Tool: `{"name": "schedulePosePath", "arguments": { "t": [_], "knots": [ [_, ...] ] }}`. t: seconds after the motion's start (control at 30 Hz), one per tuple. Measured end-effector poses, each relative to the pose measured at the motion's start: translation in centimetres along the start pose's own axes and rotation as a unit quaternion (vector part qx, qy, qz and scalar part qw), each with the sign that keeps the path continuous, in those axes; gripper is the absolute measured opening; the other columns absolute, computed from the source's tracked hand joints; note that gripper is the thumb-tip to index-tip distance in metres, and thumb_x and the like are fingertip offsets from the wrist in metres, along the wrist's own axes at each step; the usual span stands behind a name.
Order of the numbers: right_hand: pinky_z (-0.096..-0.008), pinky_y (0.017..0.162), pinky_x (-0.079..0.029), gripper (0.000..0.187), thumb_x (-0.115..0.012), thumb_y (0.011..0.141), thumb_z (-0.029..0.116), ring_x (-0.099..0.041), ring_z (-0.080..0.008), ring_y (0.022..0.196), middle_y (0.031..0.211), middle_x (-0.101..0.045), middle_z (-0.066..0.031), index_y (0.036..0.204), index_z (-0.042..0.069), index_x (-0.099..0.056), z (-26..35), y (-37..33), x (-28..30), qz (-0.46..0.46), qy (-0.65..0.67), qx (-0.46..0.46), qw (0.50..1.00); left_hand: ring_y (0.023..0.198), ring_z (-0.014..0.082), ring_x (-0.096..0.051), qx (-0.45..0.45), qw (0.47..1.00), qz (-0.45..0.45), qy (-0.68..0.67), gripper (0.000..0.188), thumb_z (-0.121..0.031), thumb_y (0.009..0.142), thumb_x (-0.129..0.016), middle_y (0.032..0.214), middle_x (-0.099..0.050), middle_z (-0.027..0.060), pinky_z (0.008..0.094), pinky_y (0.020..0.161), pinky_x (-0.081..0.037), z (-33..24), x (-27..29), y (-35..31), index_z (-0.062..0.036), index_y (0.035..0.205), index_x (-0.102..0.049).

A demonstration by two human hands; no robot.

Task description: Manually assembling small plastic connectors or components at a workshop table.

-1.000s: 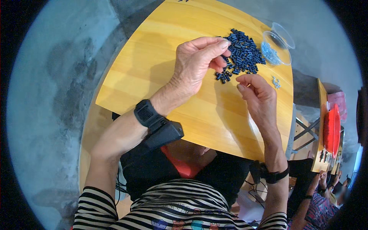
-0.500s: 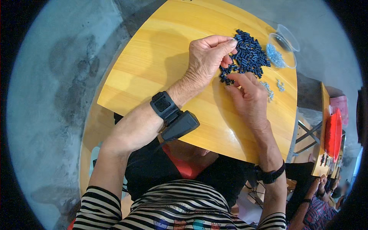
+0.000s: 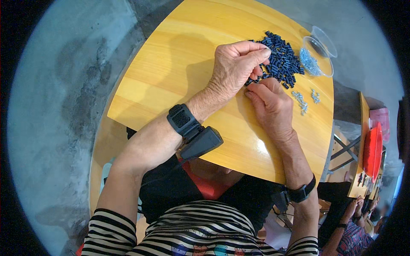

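A heap of small dark blue tube-shaped pieces lies on the yellow wooden table. My left hand is over its left edge, thumb and forefinger pressed together; what they pinch is too small to make out. Just below it, my right hand is also closed in a pinch beside a few dark pieces, its fingertips hiding whatever is in them. Two little groups of clear, shiny pieces, one a longer cluster and one a smaller cluster, lie to the right of my right hand.
A round clear tub with pale blue clear pieces stands at the table's right edge, a transparent lid behind it. Farther right, a second table bears a red tray. Another person's hands are at its near end.
My right hand has shifted slightly left and up, its fingers drawn closer under my left hand. Both hands stay pinched. More of the clear pieces show beside my right hand.
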State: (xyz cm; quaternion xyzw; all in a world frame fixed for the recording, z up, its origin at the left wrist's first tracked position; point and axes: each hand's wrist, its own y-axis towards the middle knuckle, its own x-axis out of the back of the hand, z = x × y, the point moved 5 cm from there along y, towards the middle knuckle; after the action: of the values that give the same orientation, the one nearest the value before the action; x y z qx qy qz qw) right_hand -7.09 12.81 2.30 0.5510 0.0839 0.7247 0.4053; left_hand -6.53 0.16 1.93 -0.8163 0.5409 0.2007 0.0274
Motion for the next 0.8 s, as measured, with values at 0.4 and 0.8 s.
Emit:
{"name": "schedulePosePath", "arguments": {
  "t": [0.4, 0.8],
  "knots": [
    [-0.0304, 0.056, -0.048, 0.011, -0.065, 0.072, -0.001, -0.06, -0.0245, 0.065, 0.077, -0.059, -0.01, 0.082, 0.004, -0.063, -0.4, 0.0, 1.5, -0.021, 0.012, 0.019, 1.0, 0.054, 0.0057, -0.053, 0.013, 1.0, -0.004, 0.012, 0.022, -0.02, 0.082, -0.065, 0.073, -0.064, 0.0054, 0.0197, 0.048, -0.044, 0.3, 0.6, -0.1, 0.0004, 0.091, -0.066],
    [-0.0192, 0.046, -0.034, 0.015, -0.051, 0.091, 0.014, -0.045, -0.0061, 0.052, 0.072, -0.058, -0.0017, 0.083, 0.004, -0.059, -5.2, -3.8, 4.7, -0.085, 0.414, -0.337, 0.841, 0.054, 0.0057, -0.054, 0.057, 0.995, 0.063, 0.058, 0.021, -0.02, 0.083, -0.065, 0.073, -0.065, 0.0047, 0.0195, 0.048, -0.043, 0.7, -0.4, -0.8, -0.0003, 0.091, -0.066]
  ]
}}
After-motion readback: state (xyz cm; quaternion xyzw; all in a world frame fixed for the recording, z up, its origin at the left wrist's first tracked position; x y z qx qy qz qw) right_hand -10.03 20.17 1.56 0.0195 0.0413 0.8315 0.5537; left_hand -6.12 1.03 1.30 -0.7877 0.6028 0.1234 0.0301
